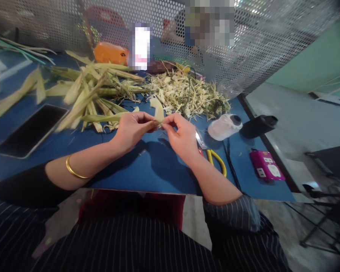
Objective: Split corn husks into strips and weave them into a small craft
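Note:
Between my two hands, over the blue table, is a pale corn husk strip (158, 109) that bends upward from my fingertips. My left hand (133, 130) pinches its lower end, thumb against the fingers. From the other side my right hand (181, 134) pinches the same spot, its fingertips nearly touching the left ones. A long green husk (102, 118) shows just behind my left hand. Partly hidden by my right hand and wrist lie yellow-handled scissors (218, 162). Behind the hands are a heap of long husks (85, 85) and a pile of shredded husk bits (184, 92).
A dark phone (31, 130) lies at the left. White (224, 127) and black (259, 126) thread spools and a magenta box (268, 165) are on the right. An orange object (111, 53) stands before a perforated metal screen (170, 22). The blue table (164, 177) ends near my body.

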The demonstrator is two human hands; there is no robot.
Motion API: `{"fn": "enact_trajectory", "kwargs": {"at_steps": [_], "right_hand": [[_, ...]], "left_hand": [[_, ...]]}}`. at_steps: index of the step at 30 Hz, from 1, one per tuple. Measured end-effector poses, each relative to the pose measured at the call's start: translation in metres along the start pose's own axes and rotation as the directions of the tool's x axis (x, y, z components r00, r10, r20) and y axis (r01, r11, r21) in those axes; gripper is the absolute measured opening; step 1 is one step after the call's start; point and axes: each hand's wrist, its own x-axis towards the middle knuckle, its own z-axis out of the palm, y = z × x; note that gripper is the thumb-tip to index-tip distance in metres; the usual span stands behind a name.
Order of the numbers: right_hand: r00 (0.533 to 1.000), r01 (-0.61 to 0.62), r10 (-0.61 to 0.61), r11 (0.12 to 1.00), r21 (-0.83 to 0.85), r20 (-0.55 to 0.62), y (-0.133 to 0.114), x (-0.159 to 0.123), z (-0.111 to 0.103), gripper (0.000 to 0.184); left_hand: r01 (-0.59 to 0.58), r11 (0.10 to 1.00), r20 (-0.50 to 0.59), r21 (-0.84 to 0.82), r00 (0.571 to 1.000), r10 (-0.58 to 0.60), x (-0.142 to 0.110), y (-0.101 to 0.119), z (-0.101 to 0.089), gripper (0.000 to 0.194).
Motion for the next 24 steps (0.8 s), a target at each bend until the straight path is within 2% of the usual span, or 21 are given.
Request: {"fn": "enact_trajectory", "kwargs": {"at_steps": [7,14,17,20,24], "right_hand": [[0.995,-0.103,0.102,0.992,0.073,0.014,0.0013,-0.0013,0.0038,0.005],[0.992,-0.13,0.129,0.981,0.146,0.018,0.0068,-0.0014,0.0086,0.005],[0.995,-0.098,0.097,0.979,0.181,0.012,0.0056,-0.001,0.0081,0.005],[0.999,-0.037,0.038,0.986,0.16,-0.001,0.0039,-0.0004,0.0056,0.008],[0.999,0.032,-0.034,0.997,0.073,0.025,0.0029,0.0001,0.0022,0.014]], "left_hand": [[-0.048,0.999,-0.015,0.023,0.999,0.048,-0.0002,-0.0031,0.0024,0.02],[-0.099,0.975,0.036,0.2,0.995,0.094,-0.0025,0.0035,-0.0011,0.022],[-0.047,0.987,0.019,0.151,0.999,0.045,-0.002,0.0057,-0.0005,0.024],[0.044,0.999,0.015,0.019,0.999,-0.045,-0.0009,0.0059,-0.0005,0.026],[0.16,0.981,0.067,-0.106,0.986,-0.154,0.0008,0.0037,-0.0031,0.025]]}}
